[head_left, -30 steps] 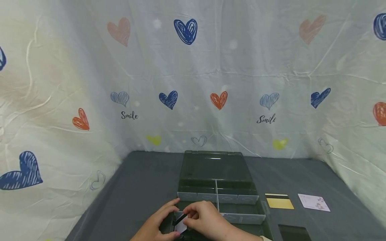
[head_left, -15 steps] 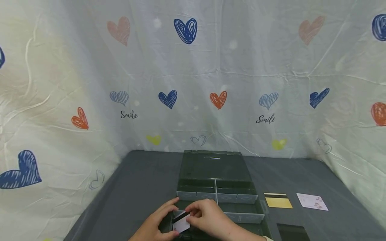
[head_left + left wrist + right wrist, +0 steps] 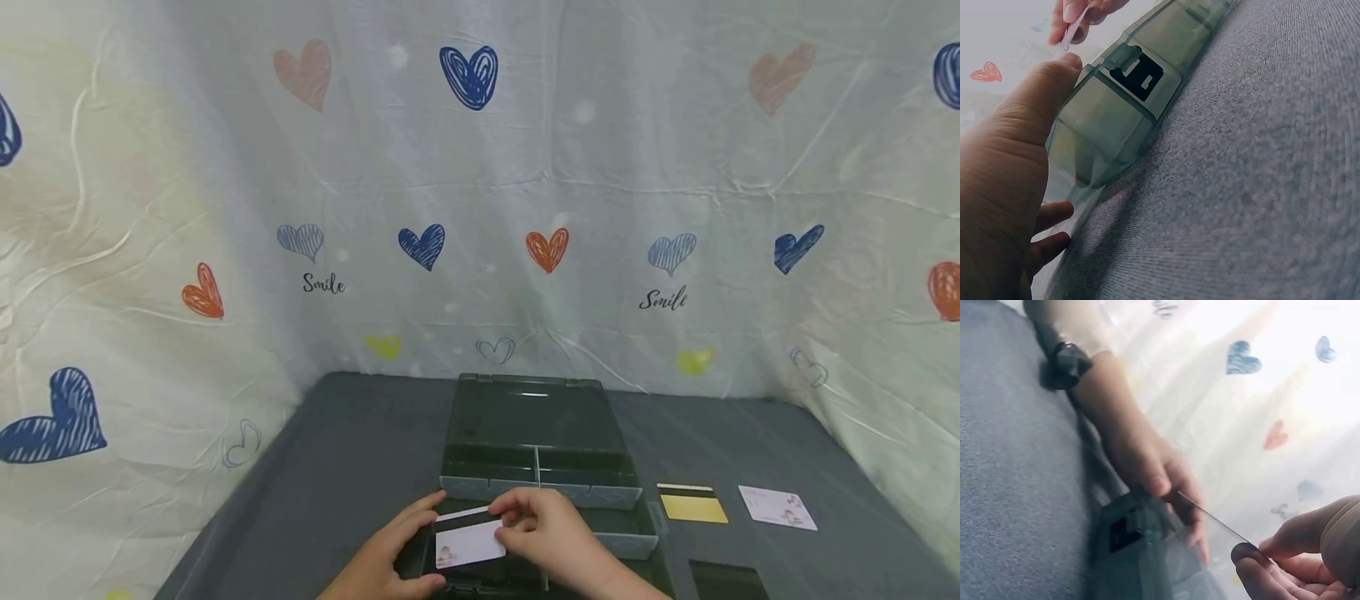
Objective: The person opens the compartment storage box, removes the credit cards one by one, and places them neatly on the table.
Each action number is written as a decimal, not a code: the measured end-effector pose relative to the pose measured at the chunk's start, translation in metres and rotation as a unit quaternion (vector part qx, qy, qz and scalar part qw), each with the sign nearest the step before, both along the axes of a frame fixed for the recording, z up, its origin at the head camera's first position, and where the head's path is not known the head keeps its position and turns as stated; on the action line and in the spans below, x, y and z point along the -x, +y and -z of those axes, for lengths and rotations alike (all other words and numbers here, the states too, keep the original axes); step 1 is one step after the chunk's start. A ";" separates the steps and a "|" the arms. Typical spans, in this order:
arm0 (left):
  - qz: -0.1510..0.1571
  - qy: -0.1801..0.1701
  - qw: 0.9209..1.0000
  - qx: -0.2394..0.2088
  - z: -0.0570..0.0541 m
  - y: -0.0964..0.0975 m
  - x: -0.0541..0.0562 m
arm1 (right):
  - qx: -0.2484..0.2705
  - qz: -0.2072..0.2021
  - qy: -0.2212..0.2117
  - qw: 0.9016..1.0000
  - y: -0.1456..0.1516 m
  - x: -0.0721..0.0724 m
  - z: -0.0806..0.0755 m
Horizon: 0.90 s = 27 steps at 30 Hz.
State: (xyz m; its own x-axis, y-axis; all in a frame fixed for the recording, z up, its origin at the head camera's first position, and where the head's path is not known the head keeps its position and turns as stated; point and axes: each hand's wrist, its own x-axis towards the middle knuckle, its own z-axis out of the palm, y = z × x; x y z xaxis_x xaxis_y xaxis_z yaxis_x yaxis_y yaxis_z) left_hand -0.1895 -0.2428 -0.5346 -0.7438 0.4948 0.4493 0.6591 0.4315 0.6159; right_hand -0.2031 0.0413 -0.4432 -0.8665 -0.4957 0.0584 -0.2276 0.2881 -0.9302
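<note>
A white card (image 3: 468, 548) with a black magnetic stripe and a small printed figure tilts over the front left of a dark green divided plastic box (image 3: 604, 543). My right hand (image 3: 551, 533) pinches its right edge between thumb and fingers. Beside the box's left wall my left hand (image 3: 386, 557) is spread, its thumb at the front rim and its fingers fairly straight along the side. Seen edge-on in the right wrist view, the card (image 3: 1213, 519) reaches toward the left hand (image 3: 1147, 462). A black latch (image 3: 1141, 76) shows on the box front.
Behind the box its lid (image 3: 534, 412) lies back. To the right, a gold card (image 3: 693, 507) with a dark stripe and a pale pink card (image 3: 780, 510) lie on the grey cloth (image 3: 352, 450). A black flat piece (image 3: 727, 582) sits nearer the front edge. A heart-patterned curtain surrounds the table.
My right hand has drawn the white card up and to the right, out of the front left compartment, turning its striped face into fuller view. The left hand has stayed at the box.
</note>
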 end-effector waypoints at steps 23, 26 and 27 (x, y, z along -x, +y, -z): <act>-0.005 -0.027 1.000 0.004 -0.002 0.001 -0.002 | 0.129 0.001 -0.159 0.979 0.069 0.001 -0.014; -0.004 -0.021 1.000 0.004 -0.001 0.001 -0.002 | 0.122 0.008 -0.159 0.980 0.077 0.001 -0.016; -0.002 -0.017 1.000 0.005 -0.001 0.001 -0.002 | 0.120 0.011 -0.160 0.980 0.080 0.001 -0.016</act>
